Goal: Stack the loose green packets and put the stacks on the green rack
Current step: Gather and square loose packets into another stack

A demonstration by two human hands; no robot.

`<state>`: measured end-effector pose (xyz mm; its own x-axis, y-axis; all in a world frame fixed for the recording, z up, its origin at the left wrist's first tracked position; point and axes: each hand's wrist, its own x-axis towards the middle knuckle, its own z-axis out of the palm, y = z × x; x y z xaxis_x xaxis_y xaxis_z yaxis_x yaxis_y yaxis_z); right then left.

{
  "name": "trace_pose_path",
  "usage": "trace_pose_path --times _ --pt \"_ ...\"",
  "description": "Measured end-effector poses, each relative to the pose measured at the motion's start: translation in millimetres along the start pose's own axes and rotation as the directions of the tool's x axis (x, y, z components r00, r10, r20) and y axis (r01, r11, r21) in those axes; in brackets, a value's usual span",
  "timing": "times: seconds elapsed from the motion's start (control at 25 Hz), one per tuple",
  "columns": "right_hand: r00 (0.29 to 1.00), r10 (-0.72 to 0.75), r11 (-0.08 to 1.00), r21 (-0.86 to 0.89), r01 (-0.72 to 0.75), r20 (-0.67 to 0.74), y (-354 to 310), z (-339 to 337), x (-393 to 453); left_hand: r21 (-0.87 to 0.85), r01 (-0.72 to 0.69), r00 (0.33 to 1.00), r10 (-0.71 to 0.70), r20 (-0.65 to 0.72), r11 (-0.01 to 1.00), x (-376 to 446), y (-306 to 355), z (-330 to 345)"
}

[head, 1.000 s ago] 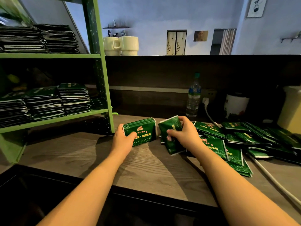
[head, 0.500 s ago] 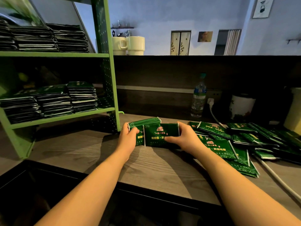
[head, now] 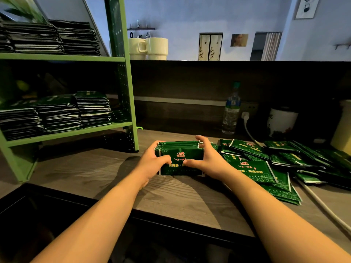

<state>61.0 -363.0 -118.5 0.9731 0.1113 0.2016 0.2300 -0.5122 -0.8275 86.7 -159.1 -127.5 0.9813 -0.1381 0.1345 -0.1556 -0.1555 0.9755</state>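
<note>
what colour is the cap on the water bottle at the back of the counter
Green, a teal shade, on the water bottle in the head view.

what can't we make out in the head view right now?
- Bundle of green foil packets: count unclear; only top edges and the front face show, and the left hand and right hand cover its ends.
- Print on the front packet: partly hidden by both thumbs, too small to read.
- Green metal rack: cut off by the left edge.
- Loose green packets: pile runs off the right edge.
</note>
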Motion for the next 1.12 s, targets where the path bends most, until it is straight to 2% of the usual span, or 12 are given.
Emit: trace_pose_path --times 0.12,0.24,0.36,0.44,0.48,0.56,0.64,0.76,1.0,1.12 --pt "0.999 -0.006 1.0 0.024 0.005 0.051 6 6 3 -0.007 0.0 0.996 0.001 0.088 1.0 -3 0 2" --pt "0.999 -0.023 0.999 0.042 0.022 0.027 4 4 2 0.05 -0.024 0.998 0.021 0.057 0.998 -1 -1 3" --pt "0.974 -0.063 0.996 -0.072 0.048 -0.216 4 -8 3 0.011 -0.016 0.995 0.017 -0.096 1.0 0 0 1" --pt "0.952 -0.033 0.976 -0.216 -0.035 -0.304 9 -16 6 -0.034 0.016 0.978 -0.023 -0.209 0.999 2 -1 -1" --pt "0.965 0.004 0.954 -0.289 -0.082 -0.26 11 -18 6 -0.056 0.033 0.965 -0.047 -0.257 0.998 5 -3 -3" --pt "0.993 0.103 0.899 -0.42 -0.12 -0.062 14 -19 5 -0.077 0.06 0.948 -0.081 -0.308 0.995 8 -6 -5" --pt "0.986 0.16 0.87 -0.48 -0.117 0.051 12 -17 2 -0.072 0.08 0.944 -0.099 -0.316 0.994 8 -6 -5" --pt "0.993 0.119 0.886 -0.449 -0.116 -0.023 9 -19 3 -0.062 0.08 0.947 -0.096 -0.307 0.995 8 -6 -5" --pt "0.996 -0.019 0.832 -0.555 -0.03 -0.082 12 -23 5 -0.061 0.085 0.95 -0.1 -0.295 0.994 9 -6 -5" --pt "0.985 -0.058 0.825 -0.563 -0.045 -0.165 11 -22 5 -0.067 0.078 0.952 -0.094 -0.292 0.995 8 -5 -4"
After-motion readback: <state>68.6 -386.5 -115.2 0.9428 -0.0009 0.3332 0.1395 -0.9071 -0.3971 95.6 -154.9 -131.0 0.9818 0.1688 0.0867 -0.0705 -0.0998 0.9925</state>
